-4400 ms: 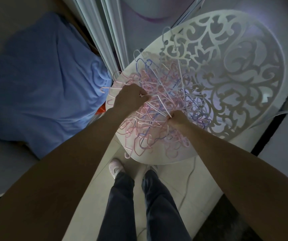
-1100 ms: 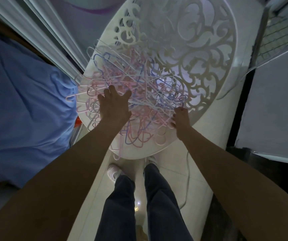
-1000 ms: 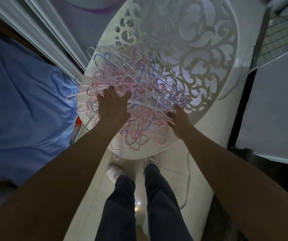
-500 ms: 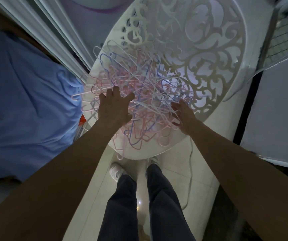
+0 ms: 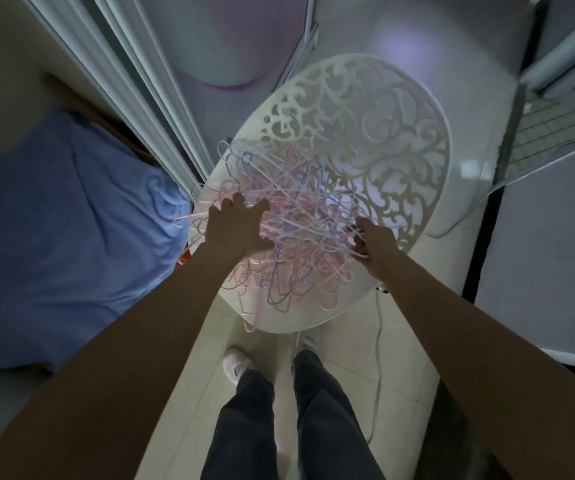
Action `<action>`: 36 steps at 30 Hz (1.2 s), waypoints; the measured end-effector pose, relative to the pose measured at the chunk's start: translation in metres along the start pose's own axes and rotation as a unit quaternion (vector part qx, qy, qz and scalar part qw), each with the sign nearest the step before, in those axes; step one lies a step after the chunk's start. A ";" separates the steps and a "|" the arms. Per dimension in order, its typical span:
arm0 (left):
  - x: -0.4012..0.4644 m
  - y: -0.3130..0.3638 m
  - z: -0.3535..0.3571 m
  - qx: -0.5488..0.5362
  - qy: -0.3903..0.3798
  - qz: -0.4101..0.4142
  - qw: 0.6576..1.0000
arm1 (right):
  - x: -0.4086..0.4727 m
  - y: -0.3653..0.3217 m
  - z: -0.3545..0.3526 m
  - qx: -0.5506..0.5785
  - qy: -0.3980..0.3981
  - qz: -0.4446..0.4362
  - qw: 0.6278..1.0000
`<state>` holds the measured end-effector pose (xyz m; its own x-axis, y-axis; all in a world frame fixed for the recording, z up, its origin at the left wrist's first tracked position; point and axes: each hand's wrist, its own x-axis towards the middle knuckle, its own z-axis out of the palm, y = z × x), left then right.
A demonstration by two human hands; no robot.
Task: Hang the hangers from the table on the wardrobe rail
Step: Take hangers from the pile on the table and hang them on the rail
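Note:
A tangled pile of thin pink, white and blue hangers (image 5: 293, 216) lies on the near left part of a round white table (image 5: 414, 174) with a cut-out scroll pattern. My left hand (image 5: 236, 228) presses flat on the pile's left side, fingers spread. At the pile's right edge, my right hand (image 5: 376, 242) curls its fingers round the ends of a few white and pink hangers. The wardrobe rail is out of view.
White sliding door frames (image 5: 130, 98) run along the table's left. A blue cloth-covered bed (image 5: 61, 237) lies far left. A white cable (image 5: 379, 341) trails on the tiled floor by my feet (image 5: 237, 365). A dark strip and grey panel stand at the right.
My right hand moved up from the table's near edge to the pile's right side and took hold of hanger ends. My left hand opened from a grip to a flat press.

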<state>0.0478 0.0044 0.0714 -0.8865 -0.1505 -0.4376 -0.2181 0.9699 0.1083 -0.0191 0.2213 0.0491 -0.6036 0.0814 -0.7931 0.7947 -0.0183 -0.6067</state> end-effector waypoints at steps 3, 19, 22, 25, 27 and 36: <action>-0.014 -0.009 -0.025 -0.006 0.004 0.002 1.000 | -0.025 -0.016 0.007 -0.020 0.004 -0.023 1.000; -0.031 -0.021 -0.057 -0.132 -0.074 0.014 0.988 | -0.068 -0.051 0.025 -0.069 0.076 -0.080 0.992; -0.022 -0.011 -0.058 -0.128 -0.093 0.023 0.987 | -0.062 -0.048 0.013 -0.069 0.090 -0.068 0.991; -0.014 0.003 -0.055 -0.128 -0.108 0.024 0.986 | -0.055 -0.047 -0.001 -0.057 0.098 -0.052 0.992; -0.009 0.014 -0.052 -0.125 -0.118 0.025 0.985 | -0.051 -0.047 -0.011 -0.045 0.100 -0.042 0.993; -0.008 0.038 -0.052 -0.088 -0.055 0.020 0.994 | -0.046 -0.051 -0.033 -0.025 0.076 -0.052 0.995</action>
<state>0.0254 0.0324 0.1255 -0.8481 -0.0820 -0.5234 -0.2609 0.9245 0.2780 -0.0300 0.2512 0.1187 -0.6698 0.2296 -0.7061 0.7323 0.0467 -0.6794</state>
